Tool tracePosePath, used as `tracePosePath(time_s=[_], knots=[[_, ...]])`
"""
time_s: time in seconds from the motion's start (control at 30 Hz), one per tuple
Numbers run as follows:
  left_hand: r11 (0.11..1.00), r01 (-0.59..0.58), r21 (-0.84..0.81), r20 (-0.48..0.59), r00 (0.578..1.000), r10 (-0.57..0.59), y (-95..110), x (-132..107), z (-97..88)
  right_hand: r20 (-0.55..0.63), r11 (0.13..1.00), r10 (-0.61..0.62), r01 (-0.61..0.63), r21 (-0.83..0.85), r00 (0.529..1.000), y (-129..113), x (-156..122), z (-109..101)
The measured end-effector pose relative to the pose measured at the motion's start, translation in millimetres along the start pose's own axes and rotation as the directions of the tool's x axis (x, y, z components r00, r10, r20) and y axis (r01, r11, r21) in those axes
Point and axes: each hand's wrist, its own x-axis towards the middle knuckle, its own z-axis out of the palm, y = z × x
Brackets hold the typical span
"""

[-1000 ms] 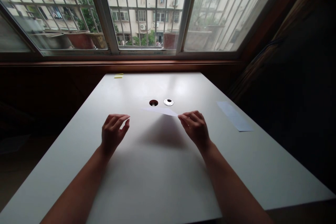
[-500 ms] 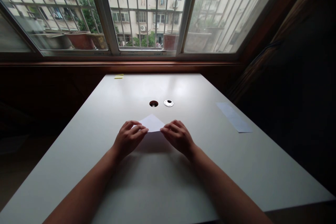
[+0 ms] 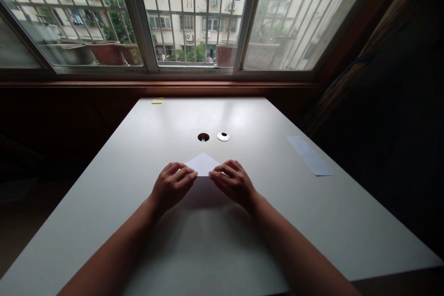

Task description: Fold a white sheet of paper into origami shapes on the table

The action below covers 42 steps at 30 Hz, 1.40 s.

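Between my hands is a folded sheet of white paper [image 3: 203, 165], its pointed corner facing the window and a straight near edge running between my fingertips. My left hand [image 3: 173, 184] pinches that edge on the left, thumb and fingers pressed together. On the right, my right hand [image 3: 234, 180] pinches the same edge, with a short gap between the two sets of fingertips. Below the edge, the paper's near side is in shade. Parts of the paper's left and right sides are hidden behind my fingers.
The white table [image 3: 208, 249] has a round cable hole [image 3: 203, 137] beyond the paper, with its round cover [image 3: 223, 136] beside it. A strip of white paper [image 3: 310, 156] lies near the right edge. Yellow sticky notes [image 3: 157, 101] lie at the far left corner. A barred window [image 3: 194, 18] stands behind.
My fingertips have come slightly closer together along the paper's edge. The paper and my left hand sit a touch lower in view.
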Motion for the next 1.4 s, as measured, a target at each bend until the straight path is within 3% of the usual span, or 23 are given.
tracePosePath(time_s=[0.37,0.67,1.2,1.3,1.4], knots=[[0.998,-0.057,-0.017,0.024,0.998,0.057,18,8,-5.4,0.015,0.997,-0.079,0.079,-0.008,0.997,-16,9,-1],[1.000,-0.018,0.009,-0.006,1.000,0.018,19,10,-4.6,-0.014,0.997,-0.066,0.066,-0.032,0.998,-12,5,-3],[0.974,0.208,0.094,-0.161,0.968,-0.191,-21,-4,-9.1,-0.214,0.989,0.110,-0.129,-0.078,0.971,37,-24,-25],[0.954,0.294,0.065,-0.217,0.937,-0.274,-25,-6,-6.8,-0.295,0.979,0.186,-0.201,-0.022,0.937,43,-28,-28],[0.933,0.360,-0.007,-0.227,0.908,-0.352,-24,-8,-2.2,-0.365,0.941,0.338,-0.308,0.139,0.867,44,-27,-30]])
